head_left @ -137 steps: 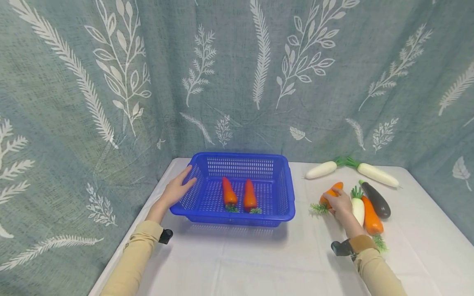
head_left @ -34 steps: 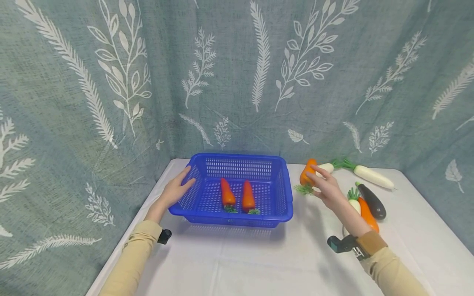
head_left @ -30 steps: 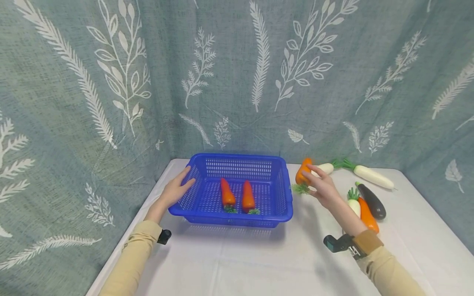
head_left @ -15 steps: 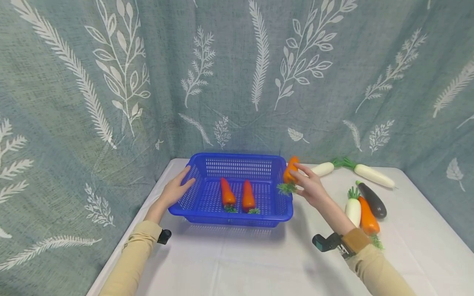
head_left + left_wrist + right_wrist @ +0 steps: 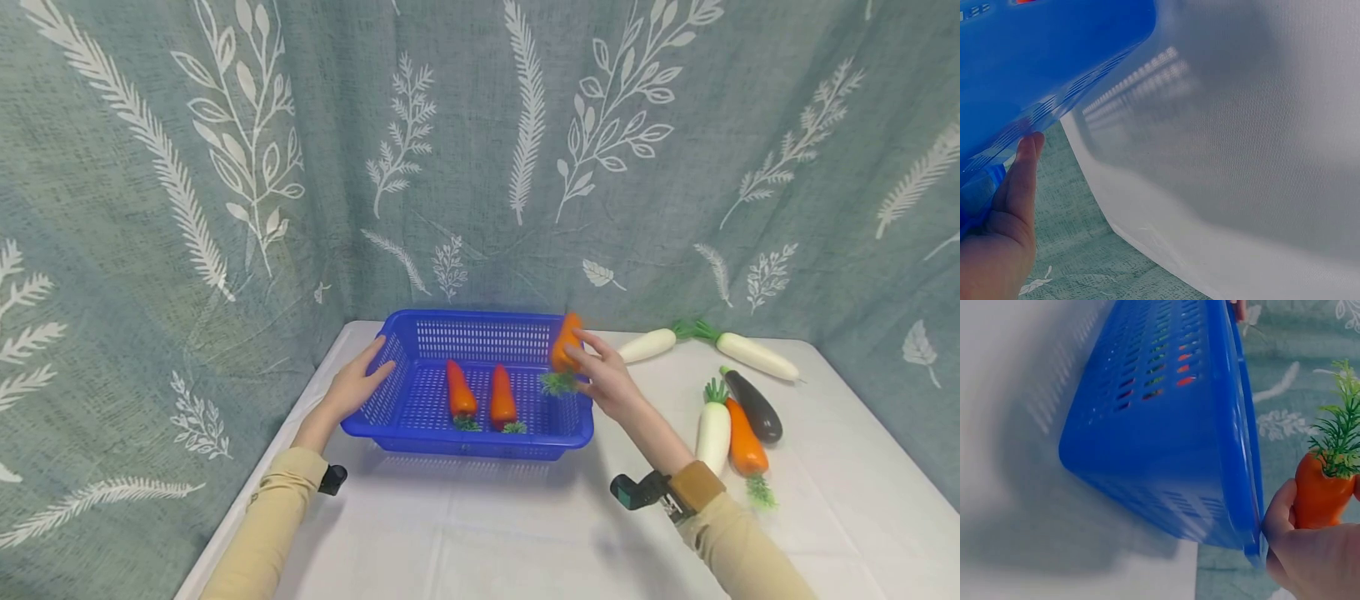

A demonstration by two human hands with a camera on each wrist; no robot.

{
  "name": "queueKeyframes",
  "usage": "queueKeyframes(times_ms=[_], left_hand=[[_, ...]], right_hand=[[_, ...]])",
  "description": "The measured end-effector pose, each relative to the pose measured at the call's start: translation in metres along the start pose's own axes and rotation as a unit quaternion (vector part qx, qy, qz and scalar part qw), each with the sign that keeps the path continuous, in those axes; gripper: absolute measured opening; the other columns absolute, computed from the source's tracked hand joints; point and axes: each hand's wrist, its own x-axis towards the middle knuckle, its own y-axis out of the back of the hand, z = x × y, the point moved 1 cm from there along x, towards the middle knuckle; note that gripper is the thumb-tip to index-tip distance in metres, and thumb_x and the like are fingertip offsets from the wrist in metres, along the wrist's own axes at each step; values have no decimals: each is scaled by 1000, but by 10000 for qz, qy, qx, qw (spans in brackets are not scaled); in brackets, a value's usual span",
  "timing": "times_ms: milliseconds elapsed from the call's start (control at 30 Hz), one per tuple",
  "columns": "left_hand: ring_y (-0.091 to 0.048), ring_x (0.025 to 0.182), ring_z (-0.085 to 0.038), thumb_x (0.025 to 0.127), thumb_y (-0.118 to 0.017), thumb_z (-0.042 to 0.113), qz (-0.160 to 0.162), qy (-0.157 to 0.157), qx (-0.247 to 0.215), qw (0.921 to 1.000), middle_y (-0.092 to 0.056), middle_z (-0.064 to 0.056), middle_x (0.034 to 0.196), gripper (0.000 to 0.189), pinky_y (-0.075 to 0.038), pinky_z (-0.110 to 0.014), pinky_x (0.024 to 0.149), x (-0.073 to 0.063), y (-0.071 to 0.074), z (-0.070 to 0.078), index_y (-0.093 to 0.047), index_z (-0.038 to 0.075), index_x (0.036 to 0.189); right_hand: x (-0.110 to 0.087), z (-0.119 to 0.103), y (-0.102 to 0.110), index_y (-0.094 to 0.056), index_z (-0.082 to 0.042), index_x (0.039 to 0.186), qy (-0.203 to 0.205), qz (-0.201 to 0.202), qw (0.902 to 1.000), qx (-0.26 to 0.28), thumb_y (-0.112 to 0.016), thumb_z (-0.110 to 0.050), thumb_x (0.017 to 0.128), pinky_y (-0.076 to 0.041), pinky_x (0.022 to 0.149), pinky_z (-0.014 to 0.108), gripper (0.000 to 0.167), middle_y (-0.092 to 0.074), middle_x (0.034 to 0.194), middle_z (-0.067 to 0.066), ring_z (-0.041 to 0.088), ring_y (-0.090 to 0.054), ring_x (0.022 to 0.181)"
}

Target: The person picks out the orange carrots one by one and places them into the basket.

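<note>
In the head view, my right hand (image 5: 613, 385) holds an orange carrot (image 5: 564, 346) above the right rim of a blue perforated basket (image 5: 480, 451). The carrot's tip points up and its green leafy top hangs low. The right wrist view shows the thumb and fingers round the thick end of the carrot (image 5: 1317, 499), beside the basket's rim (image 5: 1235, 456). My left hand (image 5: 356, 390) grips the basket's left rim. In the left wrist view its fingers lie against the outer wall. Two red-orange carrots, one left (image 5: 462, 396) and one right (image 5: 503, 400), lie inside the basket.
On the right of the white table (image 5: 495, 533) lie a white radish (image 5: 714, 433), another orange carrot (image 5: 745, 442) and a dark eggplant (image 5: 757, 408). Two more white radishes, one left (image 5: 648, 344) and one right (image 5: 757, 356), lie behind. A patterned curtain (image 5: 480, 167) hangs round the table.
My right hand has picked up the orange carrot from beside the radish and carried it left, from the table to the basket's right rim. The left hand and basket have hardly moved.
</note>
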Motion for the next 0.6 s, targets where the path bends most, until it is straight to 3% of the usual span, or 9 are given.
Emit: queueKeyframes(times_ms=[233, 400, 600], left_hand=[[-20, 142, -46, 106, -41, 32, 3, -11, -13, 10000, -19, -26, 156, 63, -19, -58, 115, -1, 1, 0, -19, -2, 154], [-20, 141, -46, 106, -41, 31, 1, -38, -8, 10000, -19, -27, 156, 62, -19, -58, 115, -1, 1, 1, -19, -3, 153], [-21, 142, -46, 106, -41, 31, -7, -1, -18, 10000, -19, -26, 157, 62, -19, -57, 115, -1, 0, 1, -19, -2, 154]], right_hand=[[3, 7, -12, -30, -3, 152, 92, -134, 9998, 65, -48, -9, 102, -34, 111, 51, 53, -39, 139, 26, 24, -49, 113], [5, 11, -18, -28, -2, 152, 144, -276, 9995, 108, -48, -10, 103, -33, 111, 54, 54, -38, 137, 26, 17, -53, 103], [4, 19, -26, -29, -1, 151, 177, -352, 9991, 180, -48, -7, 102, -34, 110, 54, 53, -50, 124, 19, 11, -55, 95]])
